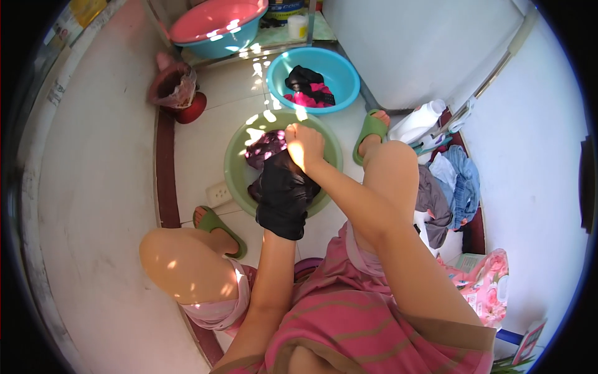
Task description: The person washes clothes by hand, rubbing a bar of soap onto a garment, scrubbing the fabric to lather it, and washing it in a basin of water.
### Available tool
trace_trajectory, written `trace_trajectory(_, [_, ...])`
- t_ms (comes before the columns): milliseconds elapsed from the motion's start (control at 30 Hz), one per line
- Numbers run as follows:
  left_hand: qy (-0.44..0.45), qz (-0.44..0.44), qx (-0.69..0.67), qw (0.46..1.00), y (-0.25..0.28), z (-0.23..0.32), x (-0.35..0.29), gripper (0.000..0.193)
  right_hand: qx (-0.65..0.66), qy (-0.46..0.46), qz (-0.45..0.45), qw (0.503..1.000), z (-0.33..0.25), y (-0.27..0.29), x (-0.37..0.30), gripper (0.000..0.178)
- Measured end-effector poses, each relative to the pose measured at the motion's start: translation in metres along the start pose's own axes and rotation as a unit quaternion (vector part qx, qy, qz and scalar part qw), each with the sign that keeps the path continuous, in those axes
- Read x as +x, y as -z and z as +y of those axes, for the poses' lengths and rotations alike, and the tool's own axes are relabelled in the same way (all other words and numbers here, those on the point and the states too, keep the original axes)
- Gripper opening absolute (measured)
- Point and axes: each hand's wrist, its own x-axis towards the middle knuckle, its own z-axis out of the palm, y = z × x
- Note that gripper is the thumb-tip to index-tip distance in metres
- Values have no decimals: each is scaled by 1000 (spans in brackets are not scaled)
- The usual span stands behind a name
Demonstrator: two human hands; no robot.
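A black garment [280,196] covers my left hand and wrist, so the fingers inside it do not show; only the bare left forearm [277,262] comes out below. My right hand [304,147] is closed in a fist on the dark cloth at the garment's far end. Both hands are over a green basin [232,156]. In the basin, a dark purple patterned cloth [265,148] lies to the left of my right fist.
Beyond stands a blue basin [346,75] with black and pink clothes [310,87]. A white bottle [417,121] and piled clothes [458,187] are at right. A red bin [169,87] stands left, near a white power strip [218,194]. Green slippers [372,132] flank the basin.
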Motion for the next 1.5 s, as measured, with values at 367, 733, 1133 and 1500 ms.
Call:
trace_trajectory(367, [-113,-56,153,980,8,34,24,26,51,-93,-16,994,14,-5,-12,33])
trace_trajectory(733, [-163,-88,440,879,92,-2,-1,25,-4,139,-479,867,-11,36,-97,55])
trace_trajectory(1133, [53,58,-92,993,37,-29,3,28,243,2,-45,969,-42,89,-25,24])
trace_trajectory(1500, [213,2,-428,878,24,-50,-4,25,28,244,-440,864,-43,102,-67,35])
